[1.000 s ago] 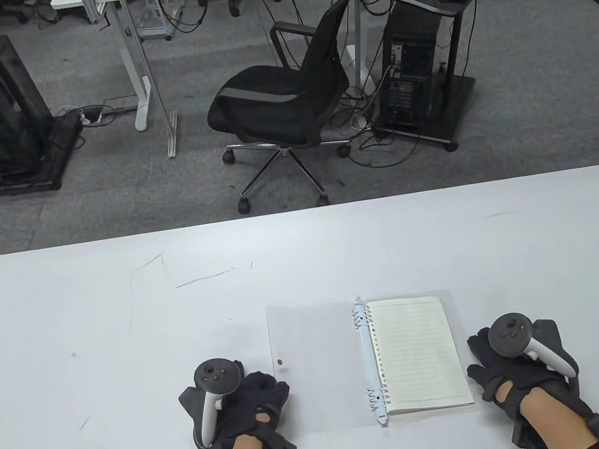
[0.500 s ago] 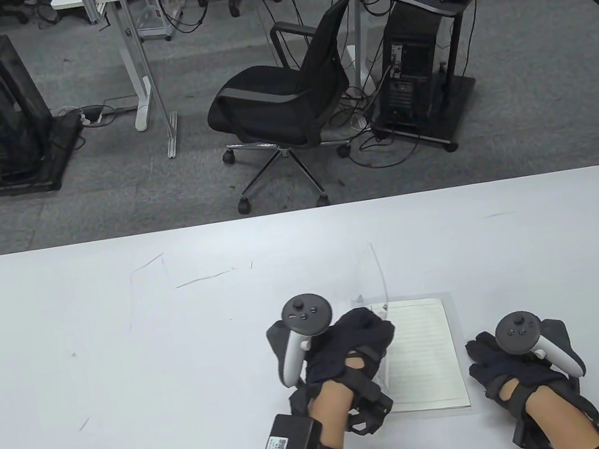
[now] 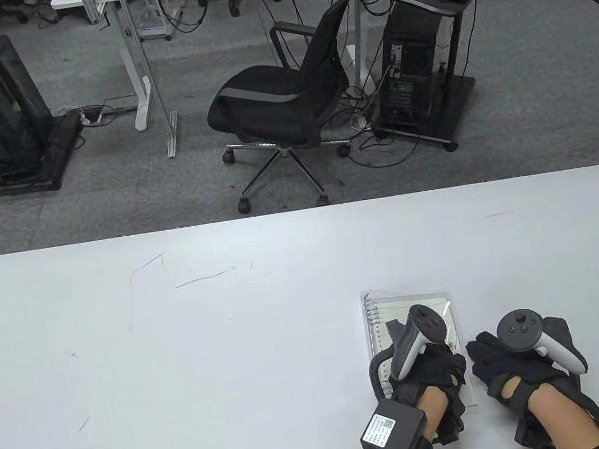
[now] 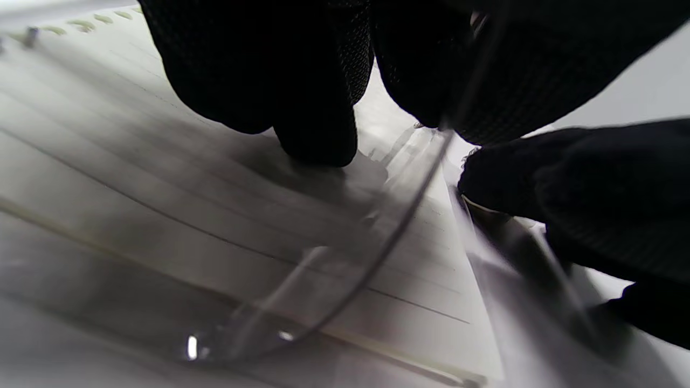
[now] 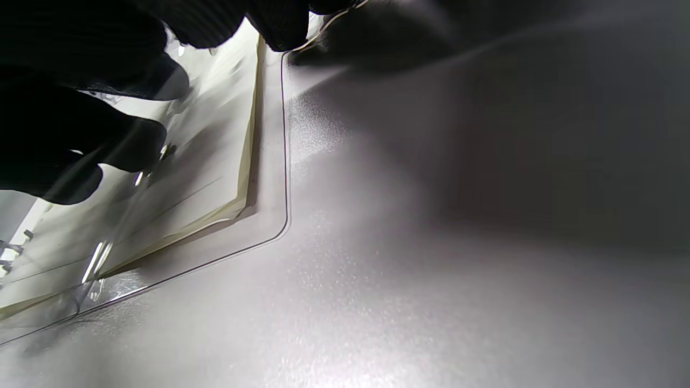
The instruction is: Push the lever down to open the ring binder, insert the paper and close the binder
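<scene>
The ring binder (image 3: pixel 403 303) lies at the table's near right, its clear front cover folded over the lined paper (image 4: pixel 161 178). White rings (image 3: pixel 371 312) show along its left side. My left hand (image 3: pixel 447 368) reaches across on top of it. In the left wrist view one fingertip (image 4: pixel 315 140) presses on the page, and the curved cover edge (image 4: pixel 388 237) rises between the other fingers, which hold it. My right hand (image 3: pixel 482 356) rests loosely on the table beside the binder's right edge, its fingertips (image 5: pixel 280 21) at the clear back cover (image 5: pixel 269 221). The lever is hidden.
The white table (image 3: pixel 186 367) stretches far to the left and back. Beyond its far edge stand a black office chair (image 3: pixel 280 102) and computer towers (image 3: pixel 411 70) on the grey carpet.
My left hand took the clear front cover from the left and swung it over the rings onto the paper; the binder went from lying open to folded. The right hand barely moved.
</scene>
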Tool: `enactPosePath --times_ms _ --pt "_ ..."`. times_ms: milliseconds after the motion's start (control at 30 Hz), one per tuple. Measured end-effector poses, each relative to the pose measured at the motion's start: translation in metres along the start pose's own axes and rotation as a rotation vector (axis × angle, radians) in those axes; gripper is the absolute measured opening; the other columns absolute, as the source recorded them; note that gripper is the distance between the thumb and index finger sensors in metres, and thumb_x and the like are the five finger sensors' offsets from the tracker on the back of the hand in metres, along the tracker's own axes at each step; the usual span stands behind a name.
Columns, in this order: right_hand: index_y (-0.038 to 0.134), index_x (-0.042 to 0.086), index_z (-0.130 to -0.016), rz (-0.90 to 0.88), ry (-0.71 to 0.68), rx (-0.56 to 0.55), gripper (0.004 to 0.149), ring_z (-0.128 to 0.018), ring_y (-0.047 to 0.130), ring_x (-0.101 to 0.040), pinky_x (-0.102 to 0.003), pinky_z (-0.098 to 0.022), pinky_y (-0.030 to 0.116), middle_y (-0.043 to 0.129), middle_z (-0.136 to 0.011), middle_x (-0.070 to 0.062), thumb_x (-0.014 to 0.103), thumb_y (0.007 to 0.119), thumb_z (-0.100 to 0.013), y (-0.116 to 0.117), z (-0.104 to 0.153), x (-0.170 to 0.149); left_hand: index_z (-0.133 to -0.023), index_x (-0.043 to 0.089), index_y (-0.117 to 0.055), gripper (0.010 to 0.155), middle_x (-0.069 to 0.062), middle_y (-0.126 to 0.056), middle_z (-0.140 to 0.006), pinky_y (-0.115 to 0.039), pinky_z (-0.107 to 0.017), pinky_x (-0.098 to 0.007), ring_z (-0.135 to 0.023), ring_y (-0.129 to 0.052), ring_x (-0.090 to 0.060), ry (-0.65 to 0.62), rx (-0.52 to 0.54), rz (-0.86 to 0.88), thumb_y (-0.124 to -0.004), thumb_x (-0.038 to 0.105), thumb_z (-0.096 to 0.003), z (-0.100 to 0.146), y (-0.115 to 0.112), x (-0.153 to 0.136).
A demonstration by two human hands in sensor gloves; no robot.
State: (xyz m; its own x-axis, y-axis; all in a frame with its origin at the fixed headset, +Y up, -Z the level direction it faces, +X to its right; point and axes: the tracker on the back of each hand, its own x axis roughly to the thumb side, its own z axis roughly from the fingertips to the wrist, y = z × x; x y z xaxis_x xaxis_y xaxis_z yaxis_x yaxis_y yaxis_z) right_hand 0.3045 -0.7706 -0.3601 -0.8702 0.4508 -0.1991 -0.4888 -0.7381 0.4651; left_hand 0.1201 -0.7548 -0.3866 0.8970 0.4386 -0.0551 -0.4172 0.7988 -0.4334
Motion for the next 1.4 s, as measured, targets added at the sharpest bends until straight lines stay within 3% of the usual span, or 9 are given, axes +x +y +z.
enactPosePath --times_ms 200,367,533,600,800,933,1033,1233,1400 --pt "0.046 0.023 -0.111 -0.014 -0.003 0.007 0.062 -0.105 0.016 -0.044 -0.068 -0.068 0.029 0.026 -0.121 -0.001 0.040 0.063 -0.054 -0.001 0.001 -0.001 -0.095 0.037 -0.073 0.054 0.001 -0.052 -0.119 -0.068 -0.069 -0.050 -0.097 -0.081 -0.031 -0.106 -0.160 0.210 -0.074 0.062 -0.0468 0.015 0.017 -0.013" --pt "0.046 0.023 -0.112 -0.019 -0.003 0.009 0.062 -0.105 0.016 -0.043 -0.068 -0.068 0.029 0.026 -0.121 0.000 0.040 0.063 -0.054 -0.001 0.001 -0.001 -0.102 0.042 -0.062 0.058 0.009 -0.039 -0.122 -0.034 -0.076 -0.059 -0.114 -0.026 -0.034 -0.127 0.051 0.088 -0.074 0.059 -0.0475 0.033 0.058 -0.065" --pt "0.046 0.023 -0.112 -0.019 -0.004 0.008 0.062 -0.105 0.016 -0.043 -0.068 -0.068 0.028 0.026 -0.121 0.000 0.041 0.063 -0.054 -0.001 0.001 -0.002 -0.106 0.050 -0.033 0.069 0.020 -0.006 -0.117 -0.011 -0.070 -0.060 -0.106 0.006 -0.032 -0.132 -0.096 0.019 -0.070 0.061 -0.0481 0.037 0.035 -0.118" --pt "0.046 0.024 -0.111 -0.019 -0.005 0.005 0.062 -0.104 0.015 -0.043 -0.067 -0.068 0.028 0.025 -0.121 0.000 0.041 0.063 -0.054 0.000 0.001 -0.003 -0.105 0.049 -0.023 0.076 0.019 0.001 -0.115 -0.009 -0.070 -0.060 -0.105 0.009 -0.033 -0.133 -0.176 0.040 -0.069 0.064 -0.0472 0.037 0.020 -0.124" --pt "0.051 0.023 -0.110 -0.055 -0.065 -0.133 0.062 -0.105 0.030 -0.043 -0.067 -0.068 0.041 0.034 -0.121 -0.003 0.040 0.065 -0.052 -0.008 0.009 -0.002 -0.102 0.050 -0.012 0.079 0.018 0.007 -0.113 -0.009 -0.071 -0.060 -0.105 0.009 -0.034 -0.145 -0.138 -0.019 -0.065 0.067 -0.0462 0.036 0.007 -0.121" --pt "0.039 0.020 -0.111 -0.121 0.011 -0.241 0.067 -0.105 0.018 -0.043 -0.067 -0.069 0.033 0.022 -0.121 -0.006 0.040 0.065 -0.053 -0.023 0.020 -0.017 -0.103 0.049 -0.013 0.079 0.016 0.006 -0.115 -0.009 -0.070 -0.060 -0.105 0.008 -0.034 -0.144 -0.122 -0.034 -0.064 0.067 -0.0462 0.037 0.007 -0.121" --pt "0.034 0.017 -0.112 -0.103 0.103 -0.148 0.069 -0.103 0.012 -0.044 -0.067 -0.068 0.028 0.018 -0.120 -0.009 0.041 0.063 -0.054 -0.016 0.015 -0.030 -0.103 0.049 -0.012 0.079 0.016 0.006 -0.114 -0.009 -0.070 -0.060 -0.105 0.009 -0.034 -0.146 -0.123 -0.040 -0.064 0.068 -0.0461 0.037 0.007 -0.122" --pt "0.034 0.019 -0.110 -0.214 -0.122 -0.174 0.068 -0.104 0.015 -0.041 -0.063 -0.068 0.025 0.022 -0.120 -0.009 0.039 0.064 -0.053 0.000 0.001 -0.006 -0.103 0.049 -0.011 0.079 0.016 0.008 -0.114 -0.008 -0.070 -0.060 -0.105 0.009 -0.034 -0.153 -0.137 -0.028 -0.064 0.068 -0.0460 0.037 0.008 -0.122" --pt "0.035 0.023 -0.110 -0.040 -0.166 -0.142 0.066 -0.104 0.012 -0.037 -0.063 -0.068 0.022 0.020 -0.120 -0.004 0.040 0.064 -0.053 0.019 -0.008 0.019 -0.103 0.049 -0.010 0.080 0.015 0.009 -0.113 -0.008 -0.070 -0.060 -0.105 0.010 -0.035 -0.156 -0.140 -0.034 -0.063 0.068 -0.0462 0.037 0.007 -0.121"
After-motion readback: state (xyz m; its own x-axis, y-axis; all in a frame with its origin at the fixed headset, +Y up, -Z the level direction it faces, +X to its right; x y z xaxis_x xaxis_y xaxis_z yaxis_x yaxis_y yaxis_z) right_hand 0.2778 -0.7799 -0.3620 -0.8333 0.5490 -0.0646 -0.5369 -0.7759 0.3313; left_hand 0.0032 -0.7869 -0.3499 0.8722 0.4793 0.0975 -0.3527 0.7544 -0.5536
